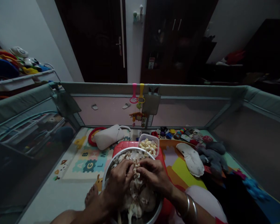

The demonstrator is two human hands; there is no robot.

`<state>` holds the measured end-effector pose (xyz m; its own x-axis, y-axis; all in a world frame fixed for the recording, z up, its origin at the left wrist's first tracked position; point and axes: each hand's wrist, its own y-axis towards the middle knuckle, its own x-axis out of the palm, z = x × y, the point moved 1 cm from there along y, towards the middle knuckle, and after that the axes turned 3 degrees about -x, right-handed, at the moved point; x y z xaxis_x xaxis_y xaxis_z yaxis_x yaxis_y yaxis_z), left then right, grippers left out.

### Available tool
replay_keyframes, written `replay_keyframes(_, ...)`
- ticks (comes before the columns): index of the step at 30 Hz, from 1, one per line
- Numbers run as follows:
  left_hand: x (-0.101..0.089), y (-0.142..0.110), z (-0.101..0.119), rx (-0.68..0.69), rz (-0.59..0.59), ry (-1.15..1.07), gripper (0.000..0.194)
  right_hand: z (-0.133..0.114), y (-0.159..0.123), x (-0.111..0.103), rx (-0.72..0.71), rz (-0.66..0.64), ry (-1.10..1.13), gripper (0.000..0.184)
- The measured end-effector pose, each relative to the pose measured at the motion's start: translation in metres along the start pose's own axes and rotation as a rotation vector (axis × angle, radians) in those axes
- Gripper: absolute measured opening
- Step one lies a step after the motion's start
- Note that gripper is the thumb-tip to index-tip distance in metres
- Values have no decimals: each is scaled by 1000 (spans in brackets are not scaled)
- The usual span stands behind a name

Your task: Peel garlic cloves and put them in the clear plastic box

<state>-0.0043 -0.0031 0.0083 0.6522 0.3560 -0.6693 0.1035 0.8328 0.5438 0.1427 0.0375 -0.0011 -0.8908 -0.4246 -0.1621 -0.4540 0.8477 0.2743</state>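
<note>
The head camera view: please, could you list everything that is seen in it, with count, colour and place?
Garlic: several bulbs, whitish, in bowl
Bowl: one, silver, centre front
Peeled cloves: many, pale yellow, in tub
Tub: one, clear, behind bowl
Stand: one, red, under both
Pillows: two, whitish, left and right
Letter mat: one, multicoloured, left
Soft toys: several, mostly grey, right
Small toys: many, mixed colours, far edge
Fence: one, grey-green, around
Hanging rings: two, pink and yellow, on fence
Slippers: two, pale, beyond fence
Door: one, dark, back
Cabinet: one, dark, back
Foot: one, bare, left of bowl
Left hand: one, bare, pinching garlic
Right hand: one, two silver bangles on its forearm, pinching garlic
</note>
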Motion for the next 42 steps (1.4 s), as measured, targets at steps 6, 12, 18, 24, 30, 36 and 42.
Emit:
replay_keyframes(6, 5, -3, -10, -25, -65, 105, 21, 3, 7, -5, 336, 53, 513, 30)
replay_keyframes(12, 1, -5, -13, -52, -113, 1, 14, 6, 6, -7, 308, 22, 441, 29)
replay_keyframes(18, -10, 2, -7, -77, -121, -167, 16, 1, 3, -7, -92, 24, -75, 18)
replay_keyframes(24, -12, 3, -4, -132, -148, -236, 15, 4, -4, 0, -413, 9, -382, 27)
replay_keyframes(30, -13, 5, -3, -211, -191, -305, 15, 1, -4, 3, -553, 27, -565, 31)
replay_keyframes(36, -13, 8, -5, -302, -267, -380, 20, -1, -7, 4, -594, 11, -688, 27)
replay_keyframes(42, -8, 5, -4, -333, -244, -360, 21, 1, -10, 4, -638, -18, -713, 31)
